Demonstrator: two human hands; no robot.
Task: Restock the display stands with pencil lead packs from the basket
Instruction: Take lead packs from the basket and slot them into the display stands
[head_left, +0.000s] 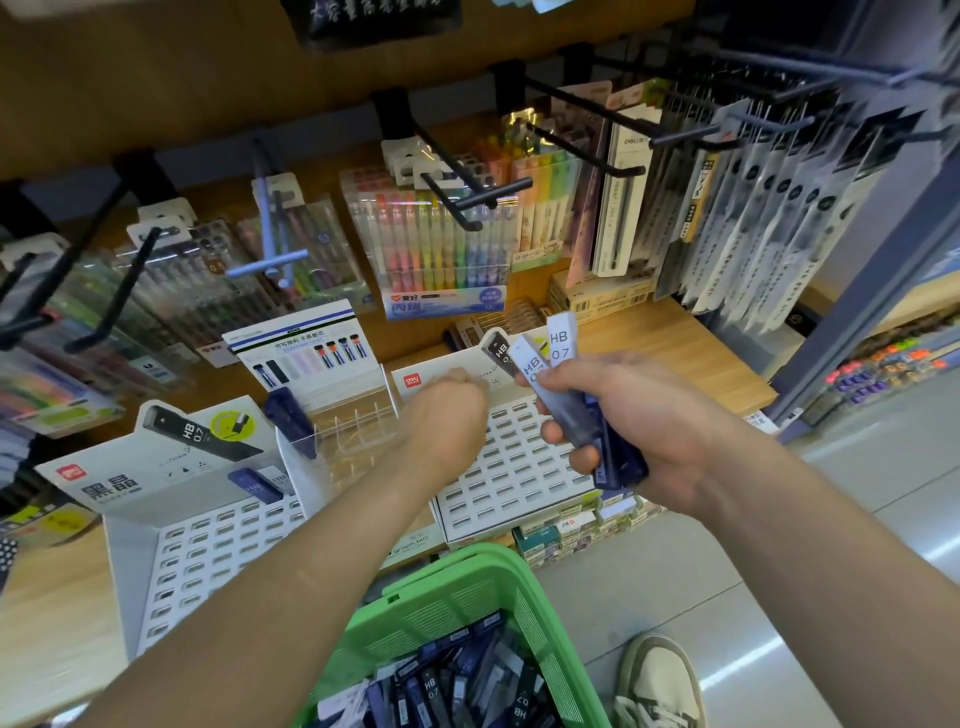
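My right hand grips a bundle of pencil lead packs marked HB 0.7, fanned out above the right white display stand. My left hand hovers over that stand's upper left part with curled fingers; whether it pinches anything is hidden. A second white display stand stands at the left with one dark blue pack in its top row. The green basket below my arms holds several lead packs.
A clear acrylic stand with one blue pack sits between the two white stands. Black hooks with hanging pens and highlighters jut out above the shelf. Boxed stock lies under the right stand. A shoe stands on the floor at lower right.
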